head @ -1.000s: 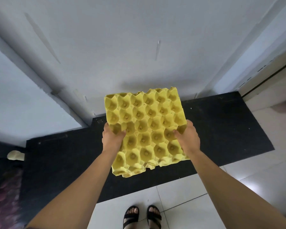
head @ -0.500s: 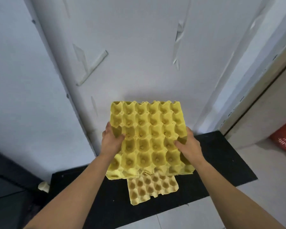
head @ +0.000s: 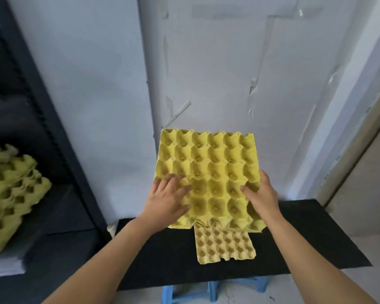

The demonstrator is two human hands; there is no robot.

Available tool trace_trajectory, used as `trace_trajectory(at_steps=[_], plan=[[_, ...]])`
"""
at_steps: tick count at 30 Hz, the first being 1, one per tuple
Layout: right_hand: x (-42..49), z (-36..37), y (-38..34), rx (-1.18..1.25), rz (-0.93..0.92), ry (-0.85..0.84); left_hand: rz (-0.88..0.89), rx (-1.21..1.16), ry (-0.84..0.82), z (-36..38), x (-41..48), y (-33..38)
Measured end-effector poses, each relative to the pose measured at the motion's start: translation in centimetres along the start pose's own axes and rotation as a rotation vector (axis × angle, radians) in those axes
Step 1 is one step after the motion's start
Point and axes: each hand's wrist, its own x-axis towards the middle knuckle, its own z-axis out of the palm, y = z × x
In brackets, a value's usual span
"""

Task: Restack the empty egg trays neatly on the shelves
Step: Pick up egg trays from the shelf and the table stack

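1. Above the black worktop [head: 316,233], one yellow egg tray [head: 208,167] is held in the air, cups upward, six cups across.
2. One second tray [head: 225,246] lies flat on the worktop. Its far end is hidden under the near edge of the held tray.
3. Two hands are on the held tray. The left hand [head: 167,198] lies on its left side with fingers spread flat. The right hand [head: 261,194] grips the right edge, thumb on top, fingers underneath.
4. One stack [head: 11,194] of yellow trays sits on the dark shelf unit [head: 59,150] at left; its tray count cannot be told.
5. Half a second earlier, the left hand clasped the tray's left edge with curled fingers; now it is flat. The right-hand grip is unchanged.
6. One blue stool [head: 206,290] shows below the worktop's near edge.
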Motion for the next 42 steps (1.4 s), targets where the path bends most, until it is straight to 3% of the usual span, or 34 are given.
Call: trace_trajectory(at_steps=[2, 6, 18, 30, 38, 40, 42], plan=[[-2.1, 0.0, -1.7, 0.009, -0.016, -0.026, 0.097, 0.134, -0.079, -1.6, -3.1, 0.3], [-5.8, 0.9, -4.9, 0.031, -0.042, -0.092, 0.120, 0.296, -0.156, -4.2, -8.3, -0.6], [-21.0, 12.2, -13.5, 0.033, -0.081, -0.310, -0.091, 0.299, -0.158, -11.3, -28.1, -8.8], [-35.9, 28.3, -23.2, 0.273, -0.006, -0.643, -0.285, 0.387, -0.042, -19.6, -49.7, -20.6], [-37.1, 36.7, -29.3, 0.342, -0.027, -0.488, -0.385, 0.430, -0.036, -22.8, -52.7, -28.6], [-36.5, 38.5, -30.4, 0.356, -0.017, -0.485, -0.470, 0.376, 0.026, -23.4, -52.4, -30.9], [-35.8, 40.5, -31.4, 0.372, -0.019, -0.490, -0.686, 0.271, 0.118, -24.0, -52.0, -33.4]])
